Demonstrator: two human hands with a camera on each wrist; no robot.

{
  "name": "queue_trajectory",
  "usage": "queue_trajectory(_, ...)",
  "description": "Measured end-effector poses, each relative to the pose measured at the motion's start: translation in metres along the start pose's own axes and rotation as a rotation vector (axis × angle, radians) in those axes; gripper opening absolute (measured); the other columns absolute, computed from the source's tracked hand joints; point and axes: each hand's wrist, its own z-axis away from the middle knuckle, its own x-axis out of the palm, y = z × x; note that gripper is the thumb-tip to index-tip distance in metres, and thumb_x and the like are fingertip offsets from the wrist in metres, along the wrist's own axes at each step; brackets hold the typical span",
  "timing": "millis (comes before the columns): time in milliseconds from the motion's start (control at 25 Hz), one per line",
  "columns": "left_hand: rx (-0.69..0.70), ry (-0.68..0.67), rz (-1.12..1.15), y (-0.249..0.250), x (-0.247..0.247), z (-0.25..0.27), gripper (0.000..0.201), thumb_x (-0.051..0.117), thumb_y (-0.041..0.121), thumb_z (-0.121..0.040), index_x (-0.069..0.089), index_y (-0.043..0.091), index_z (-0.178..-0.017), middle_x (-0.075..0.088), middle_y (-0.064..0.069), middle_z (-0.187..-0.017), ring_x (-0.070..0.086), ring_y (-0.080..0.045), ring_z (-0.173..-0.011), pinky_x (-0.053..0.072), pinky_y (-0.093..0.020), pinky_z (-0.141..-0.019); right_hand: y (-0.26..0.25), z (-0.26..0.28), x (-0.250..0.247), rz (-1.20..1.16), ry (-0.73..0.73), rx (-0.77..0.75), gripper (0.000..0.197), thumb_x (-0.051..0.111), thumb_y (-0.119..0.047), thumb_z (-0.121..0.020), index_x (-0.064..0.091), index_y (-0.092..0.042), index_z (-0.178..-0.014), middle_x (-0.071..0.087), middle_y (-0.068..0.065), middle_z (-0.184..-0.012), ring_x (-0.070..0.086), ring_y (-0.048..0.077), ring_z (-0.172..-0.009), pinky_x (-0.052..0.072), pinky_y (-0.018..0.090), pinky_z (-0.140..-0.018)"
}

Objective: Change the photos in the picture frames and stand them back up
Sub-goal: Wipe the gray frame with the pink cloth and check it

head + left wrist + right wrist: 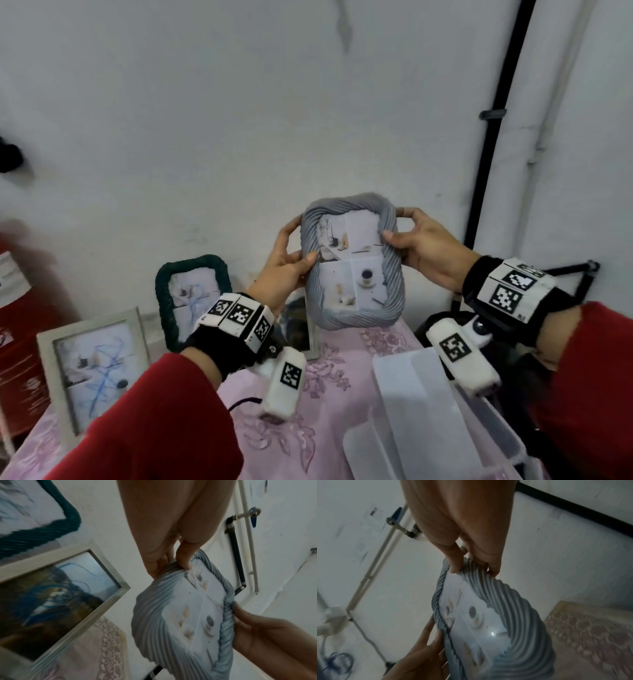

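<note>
A grey twisted-rope picture frame (394, 270) (149, 616) (518, 607) with a pale four-panel photo (351, 260) is held upright in the air, front facing me, above the pink tablecloth. My left hand (291, 263) (169, 555) grips its left edge, thumb on the front and fingers behind. My right hand (421, 246) (471, 561) grips the right edge in the same way. On the table at left stand a dark green rope frame (161, 291) (67, 524) and a silver frame (48, 370). Another silver frame (109, 601) stands behind my left wrist.
A pink flowered tablecloth (325, 411) covers the table against a white wall. A clear plastic box (445, 428) lies at the front right. A red cylinder (17, 325) stands at the far left. Black and white pipes (496, 120) run up the wall on the right.
</note>
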Motion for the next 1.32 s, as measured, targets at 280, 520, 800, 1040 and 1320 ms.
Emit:
queue_trajectory(280, 0.079, 0.076, -0.476, -0.031, 0.009, -0.094, 0.07, 0.065, 0.005, -0.083, 0.033, 0.026, -0.142, 0.056, -0.007, -0.09, 0.061, -0.023, -0.079, 0.055, -0.032, -0.073, 0.037, -0.078, -0.047, -0.006, 0.061, 0.047, 0.032, 0.048, 0.004, -0.092, 0.043, -0.027, -0.101, 0.059, 0.004, -0.083, 0.055, 0.016, -0.067, 0.05, 0.028, -0.056)
queue_trajectory(520, 0.001, -0.014, -0.853, -0.054, -0.007, -0.142, 0.074, 0.065, 0.012, -0.083, 0.027, 0.032, -0.143, 0.065, -0.014, -0.096, 0.062, -0.027, -0.091, 0.049, -0.035, -0.084, 0.088, -0.122, -0.054, -0.026, 0.066, 0.091, 0.036, 0.044, 0.008, -0.092, 0.041, -0.026, -0.104, 0.051, 0.007, -0.071, 0.049, 0.018, -0.065, 0.042, 0.032, -0.061)
queue_trajectory(800, -0.216, -0.123, -1.058, -0.075, -0.014, -0.162, 0.076, 0.062, 0.026, -0.087, 0.017, 0.025, -0.148, 0.051, -0.01, -0.136, 0.049, -0.025, -0.124, 0.037, -0.03, -0.103, 0.13, -0.14, -0.052, -0.031, 0.045, 0.143, 0.038, 0.043, 0.009, -0.092, 0.035, -0.022, -0.113, 0.049, 0.012, -0.072, 0.048, 0.021, -0.065, 0.041, 0.033, -0.063)
queue_trajectory(1040, -0.244, -0.169, -1.087, -0.083, -0.017, -0.157, 0.075, 0.063, 0.027, -0.086, 0.019, 0.025, -0.147, 0.051, -0.008, -0.137, 0.047, -0.023, -0.127, 0.034, -0.025, -0.102, 0.144, -0.131, -0.055, -0.026, 0.015, 0.174, 0.035, 0.048, 0.004, -0.092, 0.036, -0.021, -0.113, 0.056, 0.013, -0.075, 0.053, 0.022, -0.069, 0.046, 0.036, -0.066)
queue_trajectory(1320, -0.253, -0.202, -1.148, -0.077, -0.022, -0.158, 0.076, 0.065, 0.03, -0.085, 0.022, 0.027, -0.147, 0.049, -0.009, -0.139, 0.045, -0.018, -0.129, 0.035, -0.025, -0.102, 0.139, -0.126, -0.056, 0.197, 0.123, 0.143, 0.041, 0.065, 0.0, -0.083, 0.037, -0.013, -0.111, 0.058, 0.011, -0.079, 0.059, 0.022, -0.072, 0.052, 0.036, -0.069)
